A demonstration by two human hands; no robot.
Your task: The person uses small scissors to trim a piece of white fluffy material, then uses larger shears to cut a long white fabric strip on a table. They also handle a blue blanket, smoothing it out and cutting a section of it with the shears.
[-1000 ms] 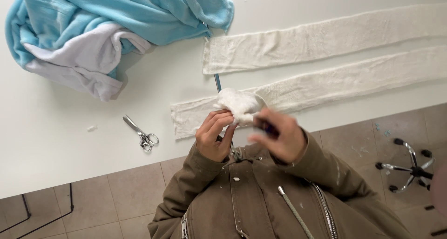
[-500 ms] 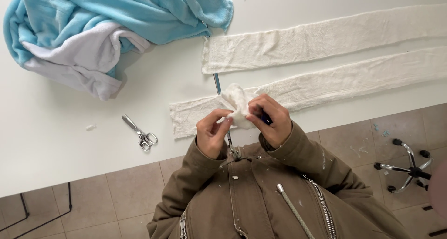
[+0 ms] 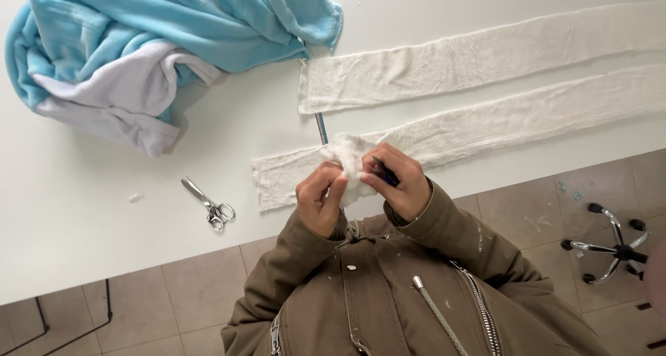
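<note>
Both hands pinch the bunched end of the near cloth strip (image 3: 347, 162) at the table (image 3: 83, 238) edge: left hand (image 3: 320, 202) beside right hand (image 3: 397, 183). The strip's long axis runs away to the right, so the right hand is nearer it.

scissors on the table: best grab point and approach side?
Take the scissors across the closed blades just above the pivot, coming straight down from above. They lie flat on the white table, blades pointing up-left, loops toward the table's near edge, with bare surface on both sides for fingers.
</note>
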